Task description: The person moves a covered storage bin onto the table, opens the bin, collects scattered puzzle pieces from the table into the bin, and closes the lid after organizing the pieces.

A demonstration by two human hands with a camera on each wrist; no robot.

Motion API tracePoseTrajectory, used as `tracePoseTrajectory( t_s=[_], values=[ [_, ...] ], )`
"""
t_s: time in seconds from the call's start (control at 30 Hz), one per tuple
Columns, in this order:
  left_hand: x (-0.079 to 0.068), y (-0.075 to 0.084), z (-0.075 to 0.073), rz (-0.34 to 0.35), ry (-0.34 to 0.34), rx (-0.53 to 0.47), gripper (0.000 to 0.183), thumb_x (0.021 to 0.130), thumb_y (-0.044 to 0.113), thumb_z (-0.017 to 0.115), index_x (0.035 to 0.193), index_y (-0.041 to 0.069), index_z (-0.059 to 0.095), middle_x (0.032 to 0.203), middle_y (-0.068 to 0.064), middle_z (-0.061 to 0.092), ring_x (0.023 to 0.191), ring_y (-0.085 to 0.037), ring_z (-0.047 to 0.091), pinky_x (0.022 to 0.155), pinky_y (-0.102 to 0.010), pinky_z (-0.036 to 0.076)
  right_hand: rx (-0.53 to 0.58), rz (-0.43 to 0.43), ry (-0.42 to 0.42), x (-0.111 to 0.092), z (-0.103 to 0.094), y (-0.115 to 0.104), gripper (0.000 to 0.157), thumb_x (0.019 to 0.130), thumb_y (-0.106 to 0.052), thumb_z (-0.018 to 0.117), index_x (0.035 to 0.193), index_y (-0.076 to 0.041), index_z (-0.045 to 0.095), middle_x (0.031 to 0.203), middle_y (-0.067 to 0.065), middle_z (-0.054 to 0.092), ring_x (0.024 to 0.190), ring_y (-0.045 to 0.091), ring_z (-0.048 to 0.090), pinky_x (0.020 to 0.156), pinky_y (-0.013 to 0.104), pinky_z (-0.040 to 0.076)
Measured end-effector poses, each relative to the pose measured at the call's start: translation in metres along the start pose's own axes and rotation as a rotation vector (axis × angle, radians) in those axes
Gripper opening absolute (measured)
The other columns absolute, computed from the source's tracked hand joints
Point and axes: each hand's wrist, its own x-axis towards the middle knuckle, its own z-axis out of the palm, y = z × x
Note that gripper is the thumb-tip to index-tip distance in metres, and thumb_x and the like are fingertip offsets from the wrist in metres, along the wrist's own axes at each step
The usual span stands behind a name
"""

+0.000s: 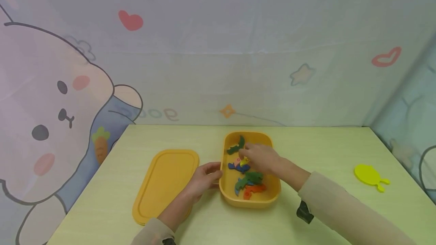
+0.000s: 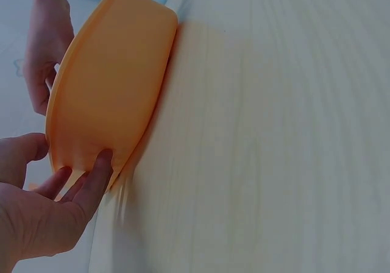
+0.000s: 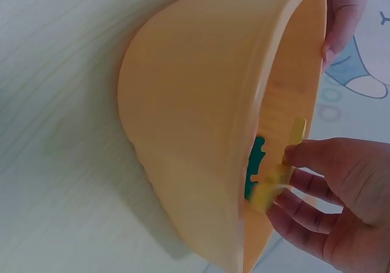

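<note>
My left hand grips the left wall of a yellow-orange plastic box; in the left wrist view its thumb meets the rim and its fingers lie against the outer wall. Reaching over the right rim, my right hand pinches a yellow toy piece inside the box, slightly blurred. Around it in the box lie a dark green curved piece, a blue piece partly over a pink one, another green piece and an orange-red piece. Some of these overlap, so their full shapes are hidden.
A flat yellow-orange lid lies on the pale wooden table left of the box. At the far right is a bright yellow flat piece with two knobbed prongs. A printed cloth hangs behind the table.
</note>
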Motion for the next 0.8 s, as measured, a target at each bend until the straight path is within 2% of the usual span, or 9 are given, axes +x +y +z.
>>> tracePoseTrajectory(
  t_s=[0.23, 0.43, 0.7, 0.8],
  values=[
    [0.002, 0.0, 0.0, -0.025, 0.002, 0.026, 0.043, 0.093, 0.015, 0.053, 0.133, 0.001, 0.046, 0.129, -0.018, 0.05, 0.102, -0.026, 0.059, 0.077, -0.035, 0.055, -0.04, 0.026, 0.005, -0.003, -0.002, 0.003, 0.029, 0.085, -0.023, 0.065, 0.113, -0.019, 0.06, 0.098, 0.002, 0.057, 0.073, 0.017, 0.055, 0.052, 0.024, 0.046],
    [0.003, -0.002, 0.0, -0.025, 0.002, 0.027, 0.044, 0.093, 0.015, 0.052, 0.134, 0.0, 0.044, 0.13, -0.02, 0.049, 0.103, -0.029, 0.059, 0.077, -0.036, 0.055, -0.041, 0.051, 0.013, -0.01, -0.004, 0.009, 0.031, 0.088, -0.031, 0.061, 0.117, -0.022, 0.058, 0.104, 0.002, 0.058, 0.08, 0.018, 0.058, 0.048, 0.024, 0.044],
    [-0.001, 0.001, 0.0, -0.009, 0.003, 0.027, 0.042, 0.093, 0.014, 0.052, 0.132, 0.0, 0.046, 0.127, -0.019, 0.051, 0.099, -0.027, 0.061, 0.077, -0.035, 0.055, -0.06, 0.051, 0.036, -0.019, -0.007, 0.018, 0.034, 0.087, -0.036, 0.061, 0.117, -0.019, 0.061, 0.109, 0.005, 0.06, 0.089, 0.022, 0.06, 0.06, 0.032, 0.053],
    [-0.002, 0.002, 0.001, -0.001, 0.003, 0.025, 0.042, 0.093, 0.014, 0.053, 0.131, -0.001, 0.047, 0.126, -0.019, 0.052, 0.098, -0.026, 0.061, 0.077, -0.035, 0.056, -0.064, 0.049, 0.045, -0.023, -0.008, 0.023, 0.035, 0.087, -0.035, 0.062, 0.117, -0.018, 0.061, 0.11, 0.005, 0.06, 0.09, 0.023, 0.06, 0.06, 0.033, 0.053]
  ],
)
